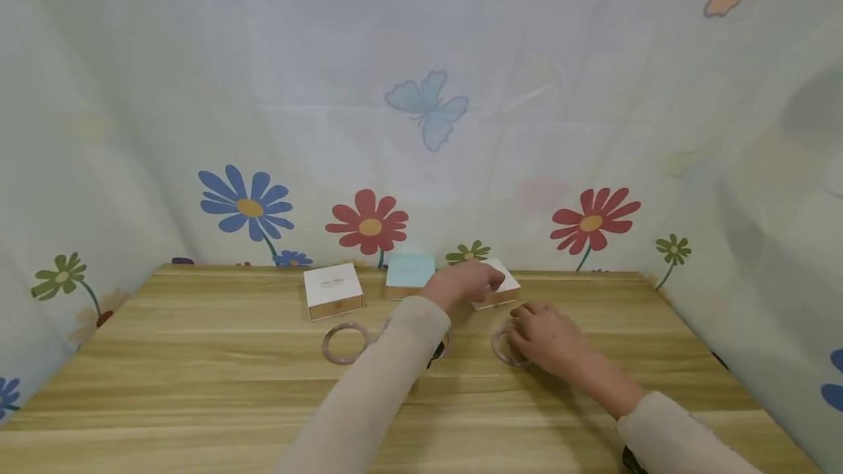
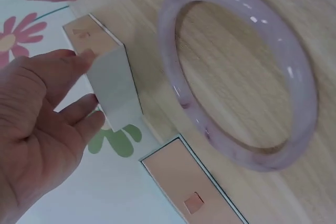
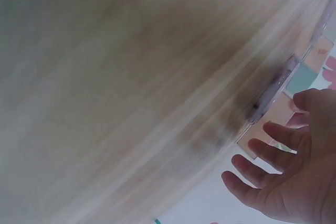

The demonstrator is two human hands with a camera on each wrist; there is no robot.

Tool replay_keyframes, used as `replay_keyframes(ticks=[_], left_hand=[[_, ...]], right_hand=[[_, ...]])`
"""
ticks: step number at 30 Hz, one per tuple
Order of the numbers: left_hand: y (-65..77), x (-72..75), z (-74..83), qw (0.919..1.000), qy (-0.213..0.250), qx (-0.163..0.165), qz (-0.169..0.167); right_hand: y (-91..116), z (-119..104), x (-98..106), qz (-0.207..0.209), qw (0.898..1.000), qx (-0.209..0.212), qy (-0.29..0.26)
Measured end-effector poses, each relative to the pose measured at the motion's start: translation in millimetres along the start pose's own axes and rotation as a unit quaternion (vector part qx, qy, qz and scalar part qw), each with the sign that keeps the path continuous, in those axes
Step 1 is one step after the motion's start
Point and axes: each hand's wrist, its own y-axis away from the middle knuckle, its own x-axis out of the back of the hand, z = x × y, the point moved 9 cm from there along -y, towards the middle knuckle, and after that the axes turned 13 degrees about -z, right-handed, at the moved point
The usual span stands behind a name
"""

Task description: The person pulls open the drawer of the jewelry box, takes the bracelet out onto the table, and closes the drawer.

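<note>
My left hand [image 1: 466, 282] reaches across to the right-hand white box [image 1: 506, 285]. In the left wrist view, its loosely bent fingers [image 2: 86, 114] lie by the edge of that box [image 2: 118, 87]; contact is hard to tell. My right hand [image 1: 549, 339] hovers at the right bangle [image 1: 498, 348], covering part of it. Its fingers [image 3: 270, 153] are spread and slightly bent in the right wrist view, with nothing between them. A pale purple middle bangle [image 2: 302, 77] shows whole in the left wrist view; my left forearm mostly hides it in the head view.
A white box [image 1: 332, 287] stands at the back left, and a light teal box [image 1: 410, 273] stands at the back middle. In front of the white one lies another bangle [image 1: 327, 346]. A flowered curtain [image 1: 316, 130] hangs behind the wooden table [image 1: 197, 371].
</note>
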Motion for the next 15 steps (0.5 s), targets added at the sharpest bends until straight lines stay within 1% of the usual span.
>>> replay_keyframes(ticks=[3,6,12,13,15], left_hand=[[-5.6,-0.2,2.9,0.9998,-0.017,0.005,0.005],[-10.6,-4.2,-0.1,0.9994,-0.033,0.001,0.014],[-15.7,-9.7,-7.6,0.9998,0.009,0.010,0.014],[-15.3,-10.7,-9.2,0.9997,0.018,0.013,0.014],[-14.7,-11.1,-10.9,0.9994,0.022,0.018,0.019]], right_hand=[[5,1,-3,-0.022,1.000,-0.009,-0.017],[10,0,-6,-0.033,0.999,-0.021,-0.033],[25,0,-12,-0.049,0.997,-0.024,-0.049],[26,-1,-13,-0.050,0.997,-0.022,-0.050],[28,-2,-11,-0.043,0.998,-0.016,-0.048]])
